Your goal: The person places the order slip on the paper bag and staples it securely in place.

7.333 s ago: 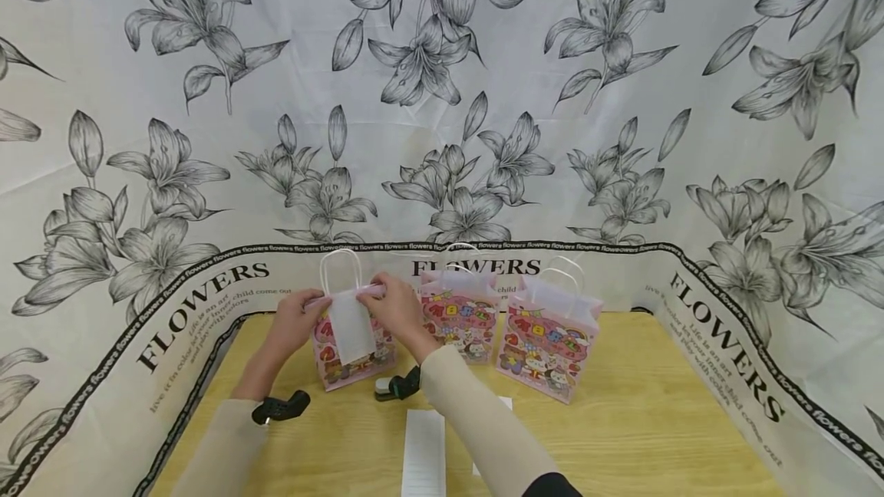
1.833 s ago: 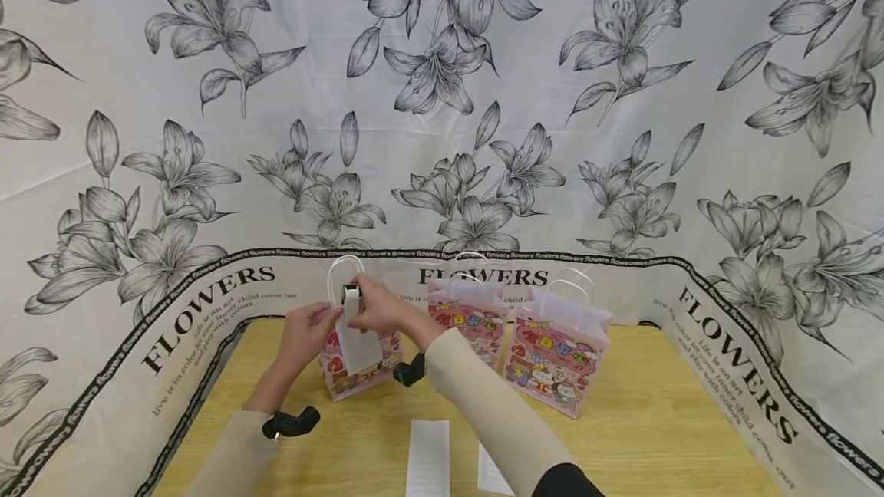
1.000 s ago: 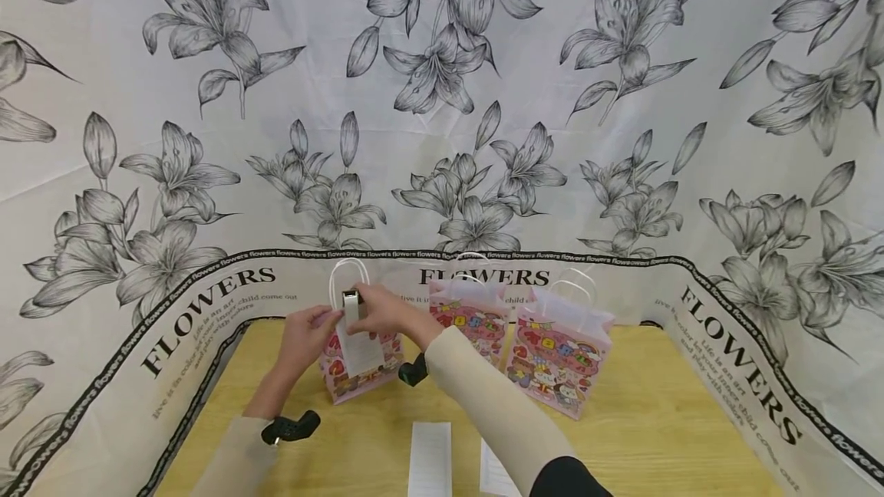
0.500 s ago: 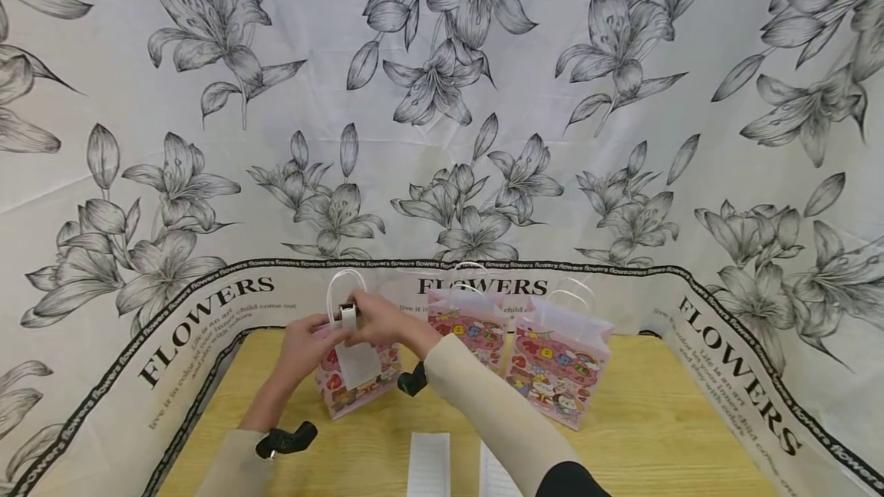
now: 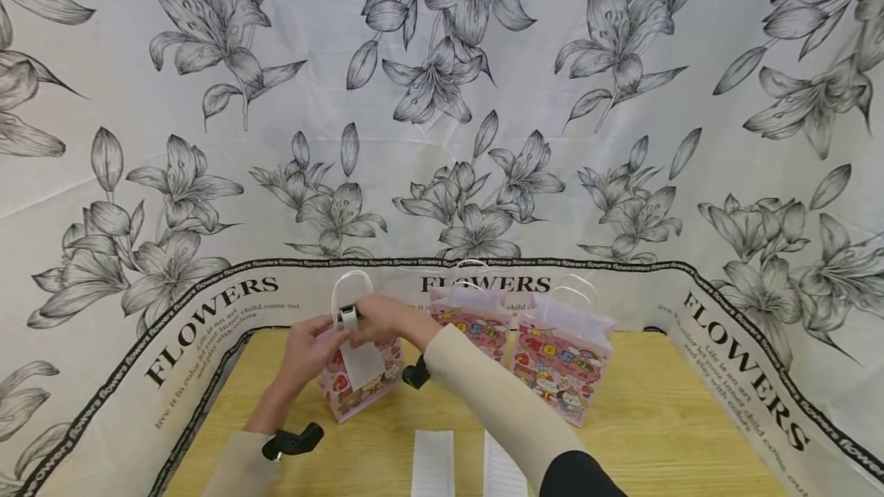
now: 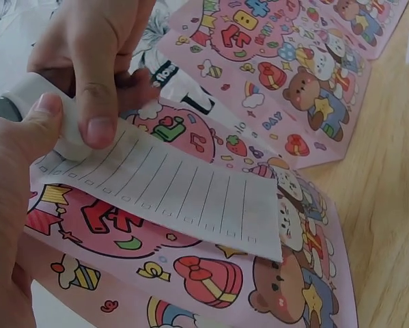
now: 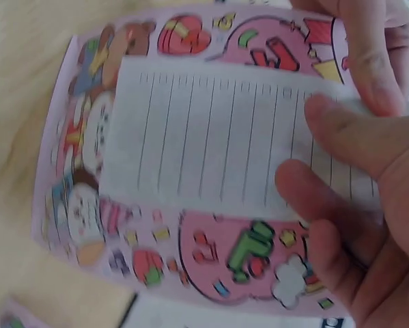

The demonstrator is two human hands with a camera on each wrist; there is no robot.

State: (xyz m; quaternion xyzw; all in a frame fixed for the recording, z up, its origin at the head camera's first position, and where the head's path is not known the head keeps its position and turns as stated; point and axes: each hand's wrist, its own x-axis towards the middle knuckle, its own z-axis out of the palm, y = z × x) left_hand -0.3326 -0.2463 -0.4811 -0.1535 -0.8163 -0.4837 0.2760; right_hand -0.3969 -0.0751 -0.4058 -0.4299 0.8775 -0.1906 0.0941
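A pink cartoon-print gift bag (image 5: 340, 403) with white handles stands at the table's left. Against its front hangs a white lined checklist sheet (image 5: 364, 365), its top at the bag's upper edge. My right hand (image 5: 382, 318) grips a small white stapler (image 5: 348, 320) set over the sheet's top. The left hand (image 5: 301, 349) holds the bag's upper left edge, and its thumb (image 6: 46, 113) lies on the stapler in the left wrist view. In the right wrist view, right fingers (image 7: 310, 188) lie over the lined sheet. The stapler's mouth is hidden.
Two matching gift bags, a middle one (image 5: 476, 328) and a right one (image 5: 561, 363), stand to the right. Two more lined sheets, one left (image 5: 433, 462) and one right (image 5: 503, 470), lie at the front of the wooden table (image 5: 656, 420). A floral cloth (image 5: 442, 198) rises behind.
The right hand has picked the stapler up from the table and brought it to the sheet's top on the bag. In the last second, the left thumb has moved over to the stapler.
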